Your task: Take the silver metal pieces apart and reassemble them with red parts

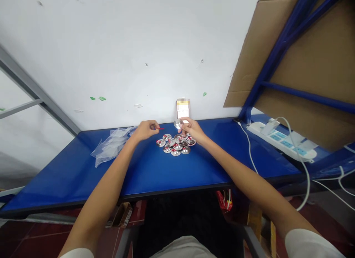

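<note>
My right hand (191,129) is closed on a small cymbal (178,123), a shiny silver disc, raised above the table and tilted. To its left, my left hand (146,130) pinches a thin red strap (160,128) whose end sticks out towards the cymbal. Whether the strap joins that cymbal I cannot tell. Just below and between my hands lies a loose pile of similar silver cymbals (176,153), several with red straps on them. Some in the pile overlap and partly hide one another.
Clear plastic bags (107,148) lie on the blue table (177,174) beside my left forearm. A phone (183,109) with a lit screen leans on the white wall behind the pile. At the right sits a white power strip (281,139) with plugs and trailing cables (249,147).
</note>
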Tool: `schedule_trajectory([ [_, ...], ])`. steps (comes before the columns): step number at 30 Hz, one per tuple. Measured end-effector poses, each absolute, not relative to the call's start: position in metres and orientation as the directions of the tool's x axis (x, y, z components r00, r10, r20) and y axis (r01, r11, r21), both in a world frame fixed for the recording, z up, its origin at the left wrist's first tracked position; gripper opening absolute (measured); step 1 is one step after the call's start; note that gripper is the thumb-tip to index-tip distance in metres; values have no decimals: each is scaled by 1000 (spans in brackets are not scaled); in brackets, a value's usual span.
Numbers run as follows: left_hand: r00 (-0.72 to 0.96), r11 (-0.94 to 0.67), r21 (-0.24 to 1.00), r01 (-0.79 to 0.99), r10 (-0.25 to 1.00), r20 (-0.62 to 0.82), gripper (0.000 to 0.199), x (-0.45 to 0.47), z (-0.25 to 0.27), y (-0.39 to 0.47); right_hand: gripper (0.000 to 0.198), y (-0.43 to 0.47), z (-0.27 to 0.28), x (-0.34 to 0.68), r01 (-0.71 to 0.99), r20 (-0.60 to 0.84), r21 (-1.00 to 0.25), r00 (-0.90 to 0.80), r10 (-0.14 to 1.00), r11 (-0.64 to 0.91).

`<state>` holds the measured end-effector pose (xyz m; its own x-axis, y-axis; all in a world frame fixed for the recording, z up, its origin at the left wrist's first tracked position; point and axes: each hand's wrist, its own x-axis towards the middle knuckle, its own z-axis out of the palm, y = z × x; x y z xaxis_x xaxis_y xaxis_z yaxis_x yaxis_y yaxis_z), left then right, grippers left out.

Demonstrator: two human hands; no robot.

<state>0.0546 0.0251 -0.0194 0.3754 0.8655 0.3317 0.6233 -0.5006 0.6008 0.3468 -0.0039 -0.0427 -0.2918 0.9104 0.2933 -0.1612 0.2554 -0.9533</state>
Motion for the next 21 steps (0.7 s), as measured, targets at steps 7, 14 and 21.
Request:
schedule_trajectory([
  [7, 382, -328, 450, 831, 924, -31, 14, -1, -20, 41, 42, 2, -57, 345, 88, 330, -927, -275, 903, 365],
  [14, 395, -397, 508, 764, 911, 118, 28, 12, 2, 25, 39, -3, -51, 343, 127, 331, -917, -283, 900, 377],
  [21, 474, -479, 817, 320, 828, 300, 44, 92, -21, 1, 39, -6, -50, 341, 107, 339, -909, -375, 863, 404],
])
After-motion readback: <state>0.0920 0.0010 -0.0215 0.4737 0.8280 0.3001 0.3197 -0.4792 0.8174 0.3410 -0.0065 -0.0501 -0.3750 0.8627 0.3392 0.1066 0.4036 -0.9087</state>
